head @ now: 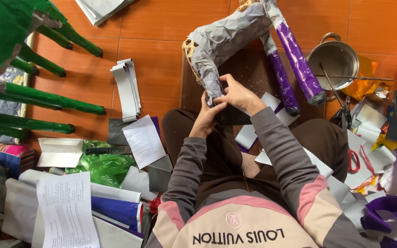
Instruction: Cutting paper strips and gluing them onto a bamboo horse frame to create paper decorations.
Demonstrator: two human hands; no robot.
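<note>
The paper-covered frame figure (226, 34) sits at the centre of the view, reaching toward 12 o'clock, a bamboo skeleton wrapped in grey paper with two legs sheathed in purple (295, 55). One grey leg points down toward the person's lap, and both hands meet at its tip. The left hand (206, 117) cups the leg end from below, its fingers curled shut around a dark paper piece (230, 115) pressed against it. The right hand (240, 95) lies on top, fingers bent and pinching the same dark paper where it wraps the leg. The figure rests over a brown woven mat (249, 69) on the orange tiled floor (161, 27).

At 2 o'clock stands a metal pot (334, 57) with a thin stick (354, 77) laid across its rim, and scissors (343, 115) lie just below it. At 3 to 4 o'clock lie loose paper scraps (373, 133) in white, yellow and purple. At 9 to 10 o'clock, green-wrapped legs (47, 96) of another figure stretch out. A stack of grey paper strips (127, 89) lies at 10 o'clock, and printed sheets (67, 209) with a green plastic bag (102, 165) sit at 8 o'clock.
</note>
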